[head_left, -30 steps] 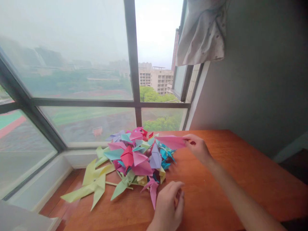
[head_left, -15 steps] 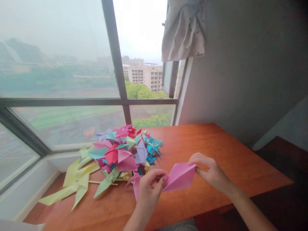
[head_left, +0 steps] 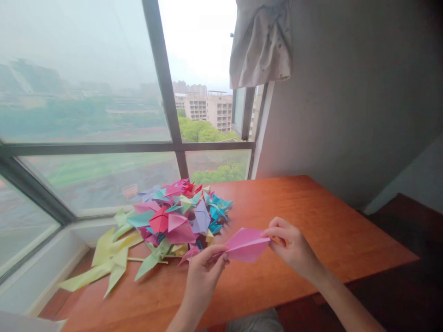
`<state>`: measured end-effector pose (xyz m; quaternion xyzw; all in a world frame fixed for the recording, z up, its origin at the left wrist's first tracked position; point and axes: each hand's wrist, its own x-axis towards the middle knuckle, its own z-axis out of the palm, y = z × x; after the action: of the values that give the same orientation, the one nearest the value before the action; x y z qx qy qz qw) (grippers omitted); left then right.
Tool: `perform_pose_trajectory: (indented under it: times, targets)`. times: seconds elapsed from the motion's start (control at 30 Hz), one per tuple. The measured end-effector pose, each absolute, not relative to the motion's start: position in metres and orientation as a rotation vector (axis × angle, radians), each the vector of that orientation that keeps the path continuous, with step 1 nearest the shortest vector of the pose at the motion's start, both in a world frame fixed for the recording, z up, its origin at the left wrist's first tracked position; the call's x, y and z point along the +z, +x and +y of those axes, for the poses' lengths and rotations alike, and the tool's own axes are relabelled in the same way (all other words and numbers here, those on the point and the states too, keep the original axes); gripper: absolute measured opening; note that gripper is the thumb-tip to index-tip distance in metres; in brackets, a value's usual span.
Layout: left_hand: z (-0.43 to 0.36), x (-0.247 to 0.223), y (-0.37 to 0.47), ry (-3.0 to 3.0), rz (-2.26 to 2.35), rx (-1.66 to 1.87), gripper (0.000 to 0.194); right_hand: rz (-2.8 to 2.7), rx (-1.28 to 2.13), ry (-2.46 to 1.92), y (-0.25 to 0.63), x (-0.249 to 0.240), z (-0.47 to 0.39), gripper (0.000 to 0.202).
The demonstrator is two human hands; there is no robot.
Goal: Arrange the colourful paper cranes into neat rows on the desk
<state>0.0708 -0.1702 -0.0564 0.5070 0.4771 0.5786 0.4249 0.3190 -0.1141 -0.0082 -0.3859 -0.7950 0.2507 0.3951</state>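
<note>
A folded pink paper piece (head_left: 246,246), pointed and flattened with a raised crease along its middle, is stretched between my two hands above the table. My left hand (head_left: 208,265) pinches its left tip between thumb and fingers. The right end is gripped by my right hand (head_left: 289,242), thumb and index finger pressed on it. Just beyond my left hand lies a heap of folded coloured paper shapes (head_left: 182,228) in pink, blue, green, red and purple. A yellow paper pinwheel (head_left: 112,260) with a stick rests at the heap's left side.
The brown wooden table (head_left: 304,207) runs along a large window with a dark frame (head_left: 104,148). A grey curtain (head_left: 261,46) hangs bunched at the upper right, beside a grey wall (head_left: 332,92). The table's right corner juts over a dark area.
Both hands have moved slightly left and up with the pink paper. The paper has turned, so its crease now shows more flatly between the hands.
</note>
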Motion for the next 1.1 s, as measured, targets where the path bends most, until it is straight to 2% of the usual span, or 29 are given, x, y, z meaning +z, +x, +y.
perform_pose_trajectory:
  times: [0.1,0.3,0.67,0.77,0.9,1.1]
  targets:
    - [-0.169,-0.053,0.068,1.331,1.217,1.494,0.015,-1.984,0.724,-1.068,0.317,-0.008,-0.12,0.019]
    - [-0.171,-0.051,0.069,1.525,1.276,1.529,0.013,-1.791,1.169,-1.015,0.313,-0.003,-0.125,0.024]
    - [-0.174,-0.047,0.074,1.668,1.345,1.544,0.012,-1.679,1.219,-1.052,0.315,-0.014,-0.124,0.03]
    - [-0.174,-0.047,0.073,1.638,1.352,1.546,0.012,-1.79,0.98,-1.088,0.322,-0.013,-0.12,0.033]
    - [-0.172,-0.049,0.073,1.601,1.312,1.525,0.011,-2.074,0.522,-1.054,0.328,-0.007,-0.118,0.017]
    - [-0.169,-0.048,0.081,1.492,1.222,1.519,0.017,-2.193,0.213,-0.973,0.348,-0.012,-0.095,0.011]
